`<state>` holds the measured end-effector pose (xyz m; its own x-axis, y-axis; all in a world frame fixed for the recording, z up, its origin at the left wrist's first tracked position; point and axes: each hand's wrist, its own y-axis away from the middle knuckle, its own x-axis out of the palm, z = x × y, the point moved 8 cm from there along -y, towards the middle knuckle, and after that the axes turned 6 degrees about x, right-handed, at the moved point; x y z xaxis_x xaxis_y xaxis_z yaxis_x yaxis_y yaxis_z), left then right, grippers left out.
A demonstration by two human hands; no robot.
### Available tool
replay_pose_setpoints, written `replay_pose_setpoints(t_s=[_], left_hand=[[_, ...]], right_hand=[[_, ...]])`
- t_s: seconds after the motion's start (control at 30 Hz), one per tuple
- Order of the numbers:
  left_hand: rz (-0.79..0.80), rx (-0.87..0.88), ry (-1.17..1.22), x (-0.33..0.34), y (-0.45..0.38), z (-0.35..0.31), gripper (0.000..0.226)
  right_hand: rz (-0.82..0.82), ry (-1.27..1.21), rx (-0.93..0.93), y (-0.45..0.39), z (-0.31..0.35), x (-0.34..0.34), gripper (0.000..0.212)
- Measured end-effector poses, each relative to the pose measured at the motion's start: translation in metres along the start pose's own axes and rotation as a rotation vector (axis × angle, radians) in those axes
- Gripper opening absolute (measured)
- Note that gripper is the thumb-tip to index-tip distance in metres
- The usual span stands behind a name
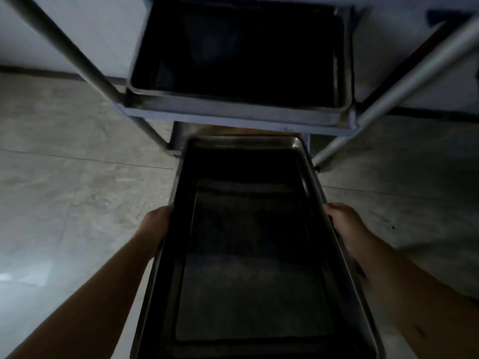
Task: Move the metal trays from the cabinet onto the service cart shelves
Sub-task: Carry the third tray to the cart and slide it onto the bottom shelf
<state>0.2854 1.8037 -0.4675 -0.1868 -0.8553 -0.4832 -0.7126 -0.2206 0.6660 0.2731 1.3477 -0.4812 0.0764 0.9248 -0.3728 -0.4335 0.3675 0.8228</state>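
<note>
Left hand [158, 226] and right hand [344, 229] are clamped on a metal tray [248, 268].
Its far end is held at the cart's lower shelf [178, 138]; another tray [241, 53] is seated above.

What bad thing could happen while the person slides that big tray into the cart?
The metal tray is held only by its long edges, left hand and right hand, so it might tip or slip. Its far end passes close under the upper shelf, which already holds another tray, so it could bump the frame. The scene is dim, so lining it up between the cart legs may be harder.
</note>
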Motion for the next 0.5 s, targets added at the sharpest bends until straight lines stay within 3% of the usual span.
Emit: replay_pose_setpoints(t_s=[0.27,0.5], left_hand=[[-0.154,0.181,0.14,0.06,-0.242,0.033,0.038],[-0.212,0.32,0.03,0.077,-0.351,0.04,0.04]], right_hand=[[-0.007,-0.102,-0.178,-0.225,0.046,0.098,0.016],[0.063,-0.075,-0.268,-0.331,0.098,0.149,0.013]])
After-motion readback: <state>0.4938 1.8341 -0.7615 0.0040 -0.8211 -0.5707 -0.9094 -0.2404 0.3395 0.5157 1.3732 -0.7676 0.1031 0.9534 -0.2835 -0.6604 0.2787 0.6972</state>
